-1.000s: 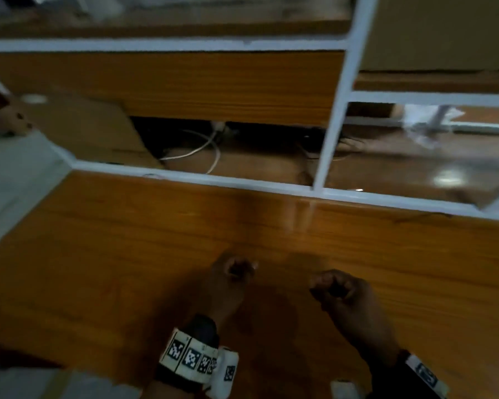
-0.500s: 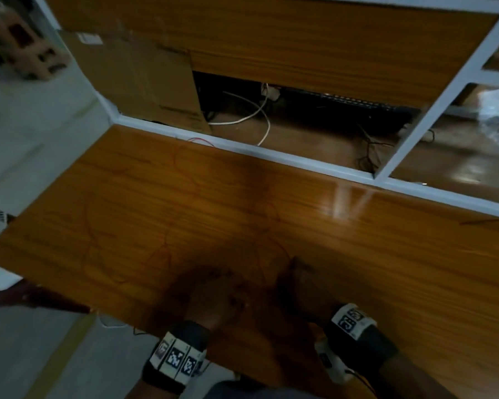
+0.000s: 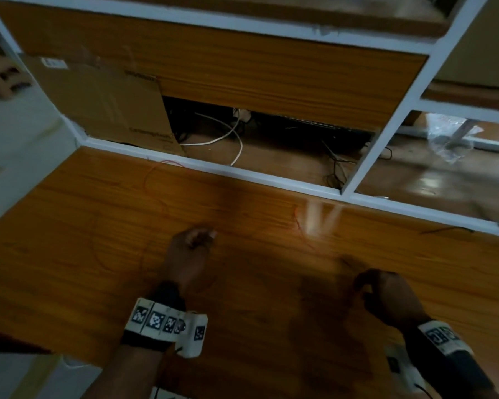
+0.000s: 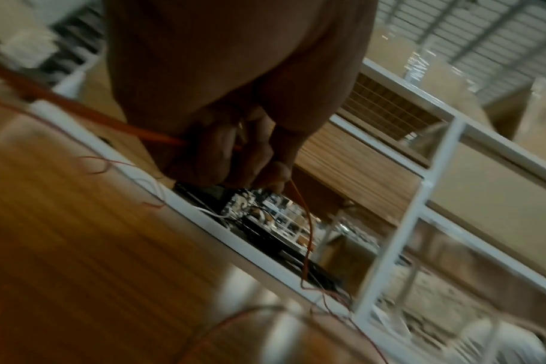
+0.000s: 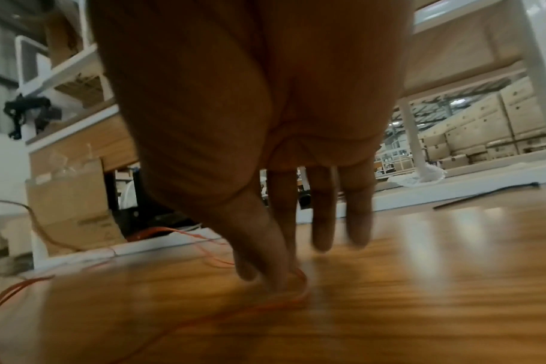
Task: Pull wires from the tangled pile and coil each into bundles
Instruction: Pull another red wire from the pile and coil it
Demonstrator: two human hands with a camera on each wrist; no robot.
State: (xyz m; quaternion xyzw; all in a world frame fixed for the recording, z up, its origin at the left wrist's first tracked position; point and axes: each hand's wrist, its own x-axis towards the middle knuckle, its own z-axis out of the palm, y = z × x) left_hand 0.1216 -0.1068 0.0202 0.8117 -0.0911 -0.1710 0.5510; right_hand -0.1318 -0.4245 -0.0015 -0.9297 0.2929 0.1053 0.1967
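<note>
A thin red wire (image 3: pixel 152 175) lies in loose loops across the wooden table (image 3: pixel 69 269), hard to make out in the dim head view. My left hand (image 3: pixel 196 240) is at the table's middle, fingers curled round the red wire (image 4: pixel 78 106), which enters the fist (image 4: pixel 222 152) from the left and hangs out below the fingers. My right hand (image 3: pixel 369 286) is further right and nearer me. Its thumb and forefinger (image 5: pixel 265 273) pinch the red wire (image 5: pixel 299 288) just above the tabletop, the other fingers held straight.
A white frame (image 3: pixel 366 156) borders the table's far edge. Behind it stand a cardboard sheet (image 3: pixel 104 102), a white cable (image 3: pixel 231 136) and dark cables. A black cable tie (image 3: pixel 444 230) lies at the far right. The table's left edge drops to the floor.
The hands were close together near the front edge half a second ago. They are now spread apart, the left further forward and the right out to the right.
</note>
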